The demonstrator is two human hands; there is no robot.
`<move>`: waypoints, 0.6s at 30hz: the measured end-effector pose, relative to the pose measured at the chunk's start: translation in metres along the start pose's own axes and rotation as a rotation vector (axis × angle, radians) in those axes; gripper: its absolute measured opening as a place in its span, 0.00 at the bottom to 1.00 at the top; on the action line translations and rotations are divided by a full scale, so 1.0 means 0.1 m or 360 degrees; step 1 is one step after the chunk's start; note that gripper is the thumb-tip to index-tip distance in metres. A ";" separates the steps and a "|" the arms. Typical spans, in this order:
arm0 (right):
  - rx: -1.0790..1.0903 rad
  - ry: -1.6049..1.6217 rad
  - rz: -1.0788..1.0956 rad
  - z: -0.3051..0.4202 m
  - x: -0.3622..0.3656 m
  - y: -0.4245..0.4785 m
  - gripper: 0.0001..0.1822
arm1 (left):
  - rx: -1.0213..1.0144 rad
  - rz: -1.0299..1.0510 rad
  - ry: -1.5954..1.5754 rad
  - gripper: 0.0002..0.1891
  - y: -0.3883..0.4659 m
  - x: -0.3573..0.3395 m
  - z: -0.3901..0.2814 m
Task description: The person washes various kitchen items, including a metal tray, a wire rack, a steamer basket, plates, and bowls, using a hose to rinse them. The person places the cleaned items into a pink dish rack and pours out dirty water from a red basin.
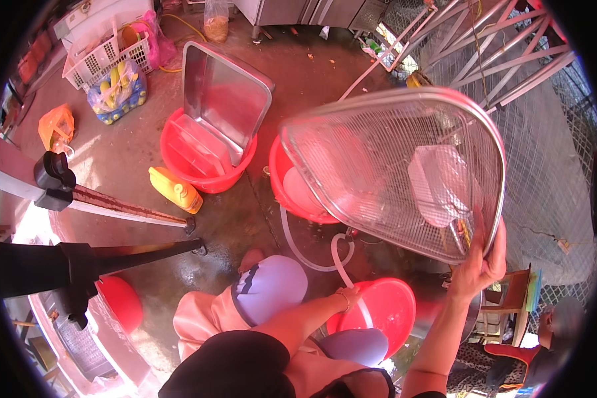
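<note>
My right hand (477, 261) grips the rim of a large metal mesh basket (378, 164), raised and tilted in front of me. My left hand (347, 299) is closed around a pale hose (339, 256) at the edge of a red plastic basin (398, 308) near my knees. Whether those fingers also grip the basin's rim, I cannot tell. The basin tilts, with a pale strip running into it. Behind the mesh, partly hidden, another red basin (277, 184) holds a round pale item (298, 186).
A third red basin (214, 186) holds a steel tray (229, 99) and clear plastic containers (204, 144). A yellow jug (174, 189) stands beside it. White crates (104, 54) and bagged bottles (117, 94) lie far left. Metal legs (129, 206) intrude at left. Another person (507, 363) is lower right.
</note>
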State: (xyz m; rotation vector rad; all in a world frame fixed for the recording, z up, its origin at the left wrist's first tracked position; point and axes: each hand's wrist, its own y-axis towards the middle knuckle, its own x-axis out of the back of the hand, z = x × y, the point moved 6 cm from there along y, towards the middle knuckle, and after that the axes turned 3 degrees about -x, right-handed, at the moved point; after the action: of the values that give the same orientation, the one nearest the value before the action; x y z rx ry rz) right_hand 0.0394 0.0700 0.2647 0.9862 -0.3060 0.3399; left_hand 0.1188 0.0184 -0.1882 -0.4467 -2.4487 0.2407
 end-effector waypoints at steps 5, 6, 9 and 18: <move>0.0279 0.0394 -0.0069 0.45 -1.07 0.50 0.23 | 0.0022 0.0082 -0.0005 0.28 0.01 -0.01 0.00; 0.0305 0.0452 -0.0068 0.52 -1.23 0.54 0.23 | 0.0008 0.0080 0.0004 0.28 -0.04 0.03 -0.01; 0.0365 0.0490 -0.0104 0.60 -1.36 0.58 0.20 | 0.0033 0.0130 0.0011 0.27 -0.10 0.07 -0.01; 0.0465 -0.0055 -0.0444 0.47 -0.82 0.18 0.16 | 0.0014 0.0008 -0.0022 0.26 0.03 -0.10 0.18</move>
State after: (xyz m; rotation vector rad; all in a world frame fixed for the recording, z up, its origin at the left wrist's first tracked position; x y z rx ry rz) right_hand -0.0466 0.0275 0.2703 1.3059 -0.1480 0.1136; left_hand 0.1166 0.0166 -0.2087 -0.4493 -2.4595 0.2575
